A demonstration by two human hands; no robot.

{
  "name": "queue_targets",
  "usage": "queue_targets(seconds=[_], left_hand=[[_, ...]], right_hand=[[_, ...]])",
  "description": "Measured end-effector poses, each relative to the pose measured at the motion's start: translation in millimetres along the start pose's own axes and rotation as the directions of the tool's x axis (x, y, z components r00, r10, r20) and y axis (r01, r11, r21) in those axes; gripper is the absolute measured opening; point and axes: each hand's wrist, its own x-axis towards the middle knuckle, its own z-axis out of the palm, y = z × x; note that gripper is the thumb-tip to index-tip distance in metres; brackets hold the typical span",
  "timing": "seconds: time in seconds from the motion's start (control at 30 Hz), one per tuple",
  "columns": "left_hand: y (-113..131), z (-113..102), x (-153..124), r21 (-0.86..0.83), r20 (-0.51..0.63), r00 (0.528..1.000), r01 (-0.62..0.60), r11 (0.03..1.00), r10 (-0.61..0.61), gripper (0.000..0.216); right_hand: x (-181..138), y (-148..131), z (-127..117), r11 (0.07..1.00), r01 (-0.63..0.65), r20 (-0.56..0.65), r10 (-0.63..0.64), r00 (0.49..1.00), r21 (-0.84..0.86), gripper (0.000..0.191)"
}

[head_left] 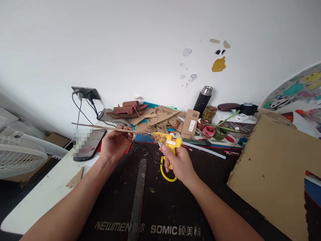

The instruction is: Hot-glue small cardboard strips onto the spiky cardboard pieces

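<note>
My right hand (181, 163) is wrapped round the handle of a yellow glue gun (171, 141), whose nozzle end is smeared with brown residue and points left. A clear glue stick (204, 149) lies behind it on the mat. My left hand (117, 144) pinches a long, thin brown cardboard strip (95, 127), held nearly level above the mat. The strip's right end is close to the nozzle; I cannot tell whether they touch. Below both hands, a metal ruler (139, 190) rests on the black desk mat (170, 207).
Behind my hands are a brown model boat (124, 112) and a heap of cardboard scraps (163, 118). Paint jars (208, 131) and a black thermos (203, 100) stand right of it. A large cardboard sheet (273, 170) leans in at right; a phone (92, 145) and fan (22, 155) are left.
</note>
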Motion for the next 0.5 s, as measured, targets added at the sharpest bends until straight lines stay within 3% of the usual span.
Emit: queue_targets(seconds=[0.23,0.5], left_hand=[[5.9,3.9,-3.8,0.063,0.094,0.995,-0.048,0.997,0.042,0.01],[7.5,6.7,-7.0,0.045,0.154,0.984,-0.101,0.994,0.093,0.02]], right_hand=[[-3.2,0.6,-0.3,0.994,0.048,-0.043,-0.053,0.998,-0.1,0.059],[-5.0,3.8,0.2,0.974,0.076,-0.031,-0.084,0.996,-0.214,0.057]])
